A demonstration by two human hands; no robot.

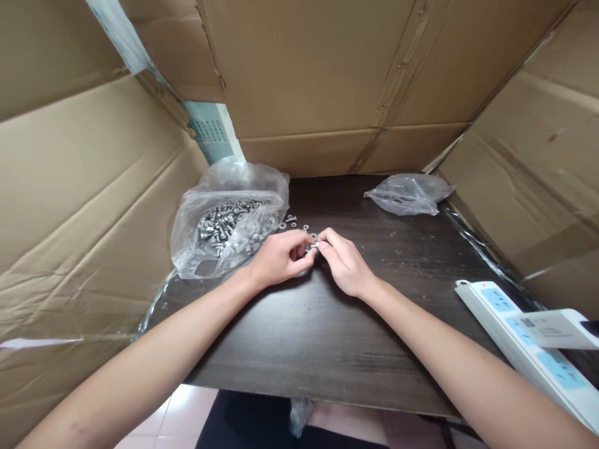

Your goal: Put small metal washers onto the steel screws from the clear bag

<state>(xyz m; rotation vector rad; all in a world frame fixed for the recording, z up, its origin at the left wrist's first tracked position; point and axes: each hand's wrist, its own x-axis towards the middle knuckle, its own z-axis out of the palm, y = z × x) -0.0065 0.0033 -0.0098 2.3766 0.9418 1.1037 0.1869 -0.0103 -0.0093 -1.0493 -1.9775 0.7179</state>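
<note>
My left hand (pixel 285 254) and my right hand (pixel 345 260) meet over the middle of the dark table, thumbs and forefingers pinched together. Between the fingertips is a small silvery bolt (pixel 315 245), mostly covered by the fingers, so whether a washer or nut sits on it I cannot tell. Just beyond the hands lie loose metal pieces: a flat washer (pixel 282 226), a bolt (pixel 291 218) and a small ring-shaped piece (pixel 306 227). Left of my left hand, a clear plastic bag (pixel 187 215) lies with its mouth spread, holding a heap of bolts (pixel 224 221).
A crumpled clear plastic bag (pixel 409 193) lies at the table's back right. On the right edge rests a white power strip (pixel 505 324) with a plug-like white device (pixel 556 328) over it. Cardboard walls (pixel 318 75) enclose the dark tabletop (pixel 299 343) at the back and sides.
</note>
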